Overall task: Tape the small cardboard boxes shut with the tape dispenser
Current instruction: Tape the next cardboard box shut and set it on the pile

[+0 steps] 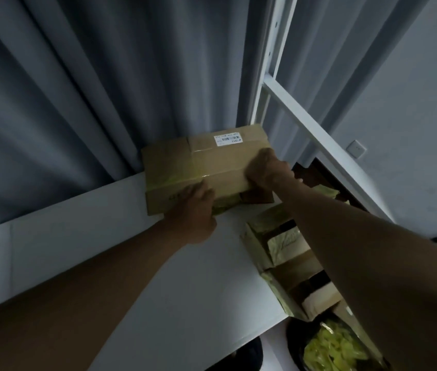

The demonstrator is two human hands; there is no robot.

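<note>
Here, grey curtains [64, 103] are being shown hanging behind a white counter [185, 277], with a white frame [305, 121] standing at the right. At the counter's far edge, against the curtains, a taped box [206, 167] bearing a white label [227, 138] is being gripped at both ends. Its near left side is being clasped by the left hand [194, 212], fingers curled, while its right end is being clenched by the right hand [265, 168]. Smaller boxes [279, 245] are being kept along the counter's right edge.
</note>
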